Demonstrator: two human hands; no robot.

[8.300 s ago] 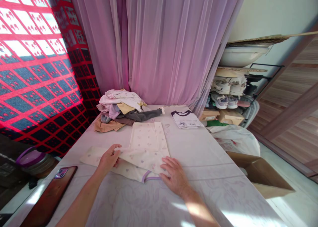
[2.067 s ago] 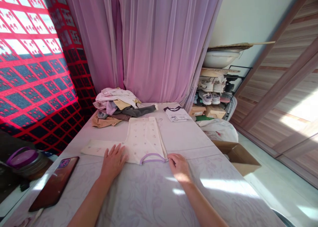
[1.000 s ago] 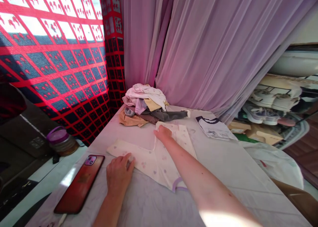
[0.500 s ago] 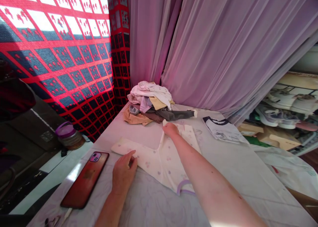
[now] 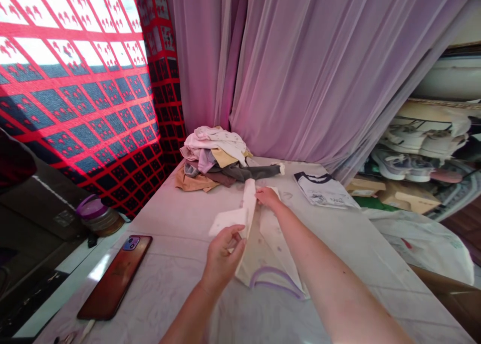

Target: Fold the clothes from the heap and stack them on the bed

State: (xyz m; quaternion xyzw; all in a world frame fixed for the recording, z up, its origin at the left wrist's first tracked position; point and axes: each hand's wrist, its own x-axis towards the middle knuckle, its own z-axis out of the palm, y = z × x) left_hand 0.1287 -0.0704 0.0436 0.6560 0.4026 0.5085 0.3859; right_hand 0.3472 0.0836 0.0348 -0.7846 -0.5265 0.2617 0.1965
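A cream long-sleeved shirt [image 5: 270, 243] with small printed hearts and a lilac neckband lies on the table, neckline toward me. Its left side is lifted and turned over toward the middle. My left hand [image 5: 224, 253] pinches that side near the shoulder, and the sleeve hangs out to the left past my fingers. At the shirt's far end, my right hand [image 5: 267, 197] grips the lifted hem edge between thumb and fingers. My right forearm hides part of the shirt's right side.
A heap of clothes [image 5: 214, 156] lies at the back left of the table [image 5: 180, 284]. Back right is a folded white shirt [image 5: 325, 189] with a dark collar. A phone [image 5: 116, 279] with a cable lies front left. Shoes [image 5: 409, 148] fill a rack at the right.
The shirt's left side, flat before, has been raised and folded inward. My left hand has moved from the sleeve on the table up to the shoulder; my right hand keeps hold of the hem.
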